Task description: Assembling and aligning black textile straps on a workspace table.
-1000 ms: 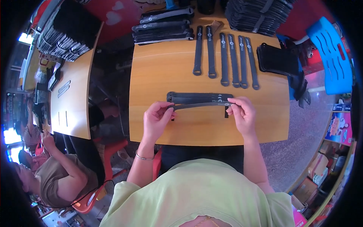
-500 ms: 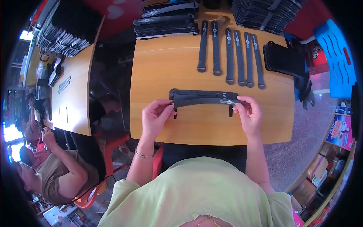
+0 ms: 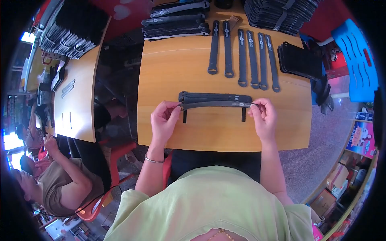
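Observation:
A long dark strap [image 3: 213, 104] with a pale printed mark near its right end is stretched between my two hands. My left hand [image 3: 165, 116] pinches its left end, and my right hand [image 3: 263, 115] pinches its right end. Just behind it lies a small stack of similar straps [image 3: 209, 97] on the wooden table. Two short black strips, a left strip [image 3: 184, 116] and a right strip [image 3: 243, 114], stick out toward me from below the strap. Beyond the stack, several straps with a slot at the near end [image 3: 242, 60] lie side by side.
Piled straps [image 3: 175, 24] stand at the far left of the table [image 3: 173, 72]. A bundled black stack [image 3: 277, 16] sits far right, above a black flat pile [image 3: 299, 60]. A blue plastic seat [image 3: 356, 60] is at right. At left, a co-worker [image 3: 68, 180] sits by another table [image 3: 78, 100].
The strap between my hands has gone from bowed to nearly straight. Both hands have shifted slightly away from me, to the strap's ends.

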Motion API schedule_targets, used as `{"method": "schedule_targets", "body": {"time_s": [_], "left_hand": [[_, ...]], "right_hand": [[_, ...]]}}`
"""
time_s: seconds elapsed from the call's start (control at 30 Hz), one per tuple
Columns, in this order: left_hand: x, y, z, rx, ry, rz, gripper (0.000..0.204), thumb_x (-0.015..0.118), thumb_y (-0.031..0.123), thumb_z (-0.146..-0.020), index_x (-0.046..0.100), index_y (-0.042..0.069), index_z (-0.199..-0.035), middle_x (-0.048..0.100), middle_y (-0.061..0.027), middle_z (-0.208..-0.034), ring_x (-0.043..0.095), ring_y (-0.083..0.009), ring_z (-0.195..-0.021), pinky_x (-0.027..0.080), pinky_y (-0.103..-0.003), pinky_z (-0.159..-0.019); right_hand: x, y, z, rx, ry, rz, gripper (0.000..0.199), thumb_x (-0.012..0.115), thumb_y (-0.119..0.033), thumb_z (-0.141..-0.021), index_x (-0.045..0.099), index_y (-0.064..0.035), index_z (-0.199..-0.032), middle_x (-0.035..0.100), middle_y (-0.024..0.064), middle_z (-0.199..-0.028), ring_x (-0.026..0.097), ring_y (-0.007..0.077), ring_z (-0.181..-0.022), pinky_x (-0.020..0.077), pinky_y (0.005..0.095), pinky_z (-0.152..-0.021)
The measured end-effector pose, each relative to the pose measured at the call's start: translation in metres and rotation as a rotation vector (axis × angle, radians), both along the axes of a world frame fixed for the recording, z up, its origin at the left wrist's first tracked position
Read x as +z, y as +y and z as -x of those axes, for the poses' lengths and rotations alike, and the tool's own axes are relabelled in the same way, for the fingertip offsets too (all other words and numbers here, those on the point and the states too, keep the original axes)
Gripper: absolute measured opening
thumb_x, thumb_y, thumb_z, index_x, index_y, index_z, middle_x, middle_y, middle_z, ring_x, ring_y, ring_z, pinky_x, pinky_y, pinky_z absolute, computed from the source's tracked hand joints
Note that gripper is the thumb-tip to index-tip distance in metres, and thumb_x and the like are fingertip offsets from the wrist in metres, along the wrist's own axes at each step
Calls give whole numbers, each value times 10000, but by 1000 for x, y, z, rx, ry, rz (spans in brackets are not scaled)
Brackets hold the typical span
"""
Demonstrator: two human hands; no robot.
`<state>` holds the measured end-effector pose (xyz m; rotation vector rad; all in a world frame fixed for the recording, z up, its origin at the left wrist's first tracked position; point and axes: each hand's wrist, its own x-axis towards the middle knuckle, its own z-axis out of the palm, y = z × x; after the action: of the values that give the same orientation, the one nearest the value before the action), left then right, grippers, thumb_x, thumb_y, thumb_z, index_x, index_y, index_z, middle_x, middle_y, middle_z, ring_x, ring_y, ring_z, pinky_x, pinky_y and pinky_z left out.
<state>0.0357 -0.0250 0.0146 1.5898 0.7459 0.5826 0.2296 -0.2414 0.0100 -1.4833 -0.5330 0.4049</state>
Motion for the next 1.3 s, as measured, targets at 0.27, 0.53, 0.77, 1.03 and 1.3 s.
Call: {"method": "schedule_targets", "body": {"time_s": [0.27,0.53,0.77,1.03,1.3], "left_hand": [[-1,3,-2,58,-10,75,73,622,-36,-836,611,-31,-908,627,-9,-772,566,-28,-678,442,-159,-605],[-4,4,-10,65,34,27,60,640,-21,-828,608,-29,-879,622,-6,-750,554,-21,-647,434,-155,-580],[-4,5,-12,92,53,44,53,647,-9,-825,612,-20,-864,611,10,-725,535,-13,-624,420,-149,-560],[-3,5,-14,117,70,40,58,658,-3,-817,609,-15,-846,601,17,-709,529,-14,-610,426,-156,-557],[-9,6,-15,125,89,1,64,662,-4,-809,608,-20,-840,606,8,-701,526,-16,-590,415,-161,-532]], "right_hand": [[4,-1,10,-71,-229,153,128,640,21,-818,582,-22,-924,565,-1,-783,510,43,-635,414,183,-570],[6,-6,10,-77,-298,267,100,642,7,-823,593,-33,-900,555,-25,-731,486,32,-619,388,180,-534],[4,-2,10,-85,-225,262,99,643,6,-823,586,-28,-896,548,-24,-729,484,30,-616,387,174,-533],[-1,-2,11,-90,-178,213,105,641,0,-834,569,-28,-905,545,-24,-731,485,28,-621,393,173,-537],[-2,0,10,-114,-190,270,109,651,-17,-832,569,-32,-902,554,-21,-737,482,28,-620,394,172,-537]]}}
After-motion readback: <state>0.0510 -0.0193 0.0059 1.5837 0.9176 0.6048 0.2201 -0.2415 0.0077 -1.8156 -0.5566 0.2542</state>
